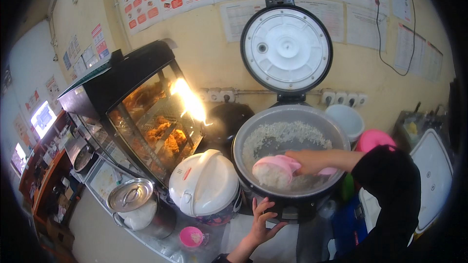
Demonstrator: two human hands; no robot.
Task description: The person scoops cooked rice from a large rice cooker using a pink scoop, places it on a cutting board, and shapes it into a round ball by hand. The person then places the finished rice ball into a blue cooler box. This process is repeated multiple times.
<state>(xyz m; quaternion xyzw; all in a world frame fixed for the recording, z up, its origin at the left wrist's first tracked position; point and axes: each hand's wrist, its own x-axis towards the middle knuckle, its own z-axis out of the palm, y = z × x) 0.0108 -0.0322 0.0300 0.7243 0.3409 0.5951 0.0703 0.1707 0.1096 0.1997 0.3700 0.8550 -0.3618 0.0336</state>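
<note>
A large rice cooker (289,107) stands in front of me with its round lid (287,47) raised. Cooked rice (292,133) clings around the far side of its metal pot. Inside the pot, my right hand (307,161) is closed on a pink plastic scoop (289,163) heaped with rice. Fingers spread, my left hand (262,223) is raised by the cooker's front, over a sheet of white paper (276,246); nothing shows in it, and whether it touches the cooker is unclear. A small pink bowl (191,236) with some rice in it sits to the left.
A white-lidded rice cooker (208,186) and a lidded steel pot (161,219) stand left, before a glass display warmer (146,128) with fried food. A white bucket (345,118), a pink container (374,139) and a blue cooler box (345,226) are at the right.
</note>
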